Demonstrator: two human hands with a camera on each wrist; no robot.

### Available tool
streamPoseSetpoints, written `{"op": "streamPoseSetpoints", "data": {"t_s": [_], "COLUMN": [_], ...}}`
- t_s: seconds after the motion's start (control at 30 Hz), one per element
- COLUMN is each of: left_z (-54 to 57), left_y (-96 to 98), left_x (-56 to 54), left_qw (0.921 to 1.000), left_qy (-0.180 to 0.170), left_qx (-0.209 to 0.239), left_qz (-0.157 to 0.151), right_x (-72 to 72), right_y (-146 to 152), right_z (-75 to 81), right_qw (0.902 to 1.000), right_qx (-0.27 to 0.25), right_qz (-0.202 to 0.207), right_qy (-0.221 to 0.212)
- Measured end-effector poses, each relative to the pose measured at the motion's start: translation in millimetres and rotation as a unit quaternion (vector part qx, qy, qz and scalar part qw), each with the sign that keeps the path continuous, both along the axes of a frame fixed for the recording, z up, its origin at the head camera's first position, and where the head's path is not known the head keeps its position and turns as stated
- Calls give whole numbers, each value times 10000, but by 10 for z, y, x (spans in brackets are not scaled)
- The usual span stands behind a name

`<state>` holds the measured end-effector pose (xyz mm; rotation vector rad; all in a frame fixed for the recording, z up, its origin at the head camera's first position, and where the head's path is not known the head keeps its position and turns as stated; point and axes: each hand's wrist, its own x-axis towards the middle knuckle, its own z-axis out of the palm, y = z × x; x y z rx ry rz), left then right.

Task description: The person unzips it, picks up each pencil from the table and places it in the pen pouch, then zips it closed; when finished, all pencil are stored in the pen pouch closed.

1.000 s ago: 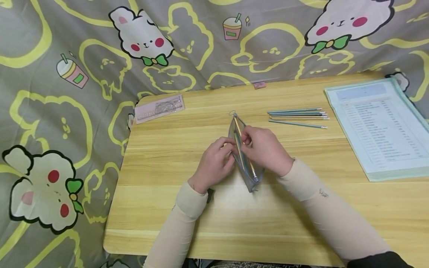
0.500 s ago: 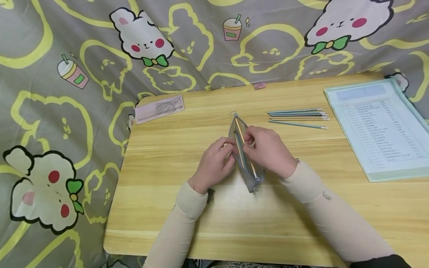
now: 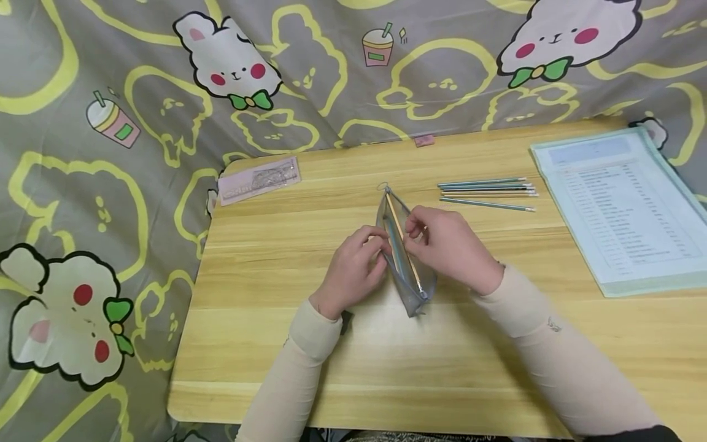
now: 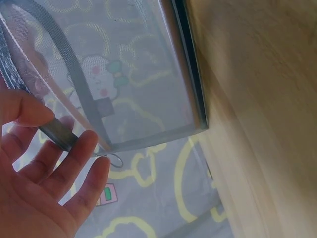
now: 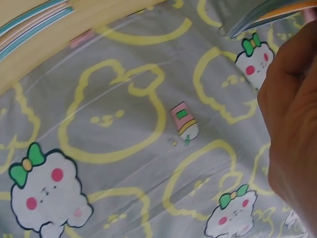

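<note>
A grey see-through mesh pencil case [image 3: 413, 302] stands on the table with its zipped mouth spread apart. Inside lies a yellow pencil [image 3: 410, 261] with a white eraser end, along with other pencils. My left hand [image 3: 353, 264] pinches the case's left rim; in the left wrist view its thumb and index finger grip the zip edge, and the other fingers are spread. On the opposite side, my right hand [image 3: 450, 245] pinches the right rim beside the yellow pencil. Its fingertips are mostly hidden in the right wrist view.
Several pencils [image 3: 480, 194] lie grouped right of the case, with one blue-green pencil [image 3: 488, 204] slightly apart. A pink eraser [image 3: 424, 141] sits at the back edge. A flat pink pack [image 3: 259, 180] is back left. Printed sheets [image 3: 624, 215] lie right. A patterned curtain [image 3: 331, 73] borders the table.
My right hand has shifted a little to the right, and the case's mouth has widened. The left hand has stayed in place.
</note>
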<state>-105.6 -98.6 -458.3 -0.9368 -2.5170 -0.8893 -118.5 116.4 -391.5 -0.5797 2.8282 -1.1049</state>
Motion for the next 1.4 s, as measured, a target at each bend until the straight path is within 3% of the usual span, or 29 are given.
{"op": "streamPoseSetpoints", "data": {"t_s": [0.23, 0.4, 0.57, 0.67, 0.77, 1.0, 1.2, 1.4], "left_z": [-11, 9, -1, -4, -10, -19, -16, -13], "left_y": [-24, -41, -40, -41, -43, -32, -31, -28], "left_x": [5, 14, 9, 7, 4, -3, 3, -6], "left_qw": [10000, 10000, 9999, 9999, 10000, 10000, 10000, 10000], "left_qy": [-11, -50, -110, -105, -78, -11, -41, -18], "left_qx": [4, -41, -13, 0, 26, 27, -27, -9], "left_qz": [9, 32, 2, -8, -6, -14, 17, -13], "right_x": [-3, -14, -48, -128, -256, -578, -699, -695], "right_y": [-130, -115, 79, 282, 531, 1122, 1307, 1285], "right_z": [-109, -84, -10, -42, -173, -710, -949, -1011], "right_qw": [9997, 9996, 9998, 9993, 9974, 9905, 9905, 9904], "right_qx": [186, 201, 133, 97, 127, 61, 410, 972], "right_qz": [167, 147, -84, -351, -705, -1356, -1282, -905], "right_qy": [-48, -101, -92, -3, 0, -214, -274, -394]}}
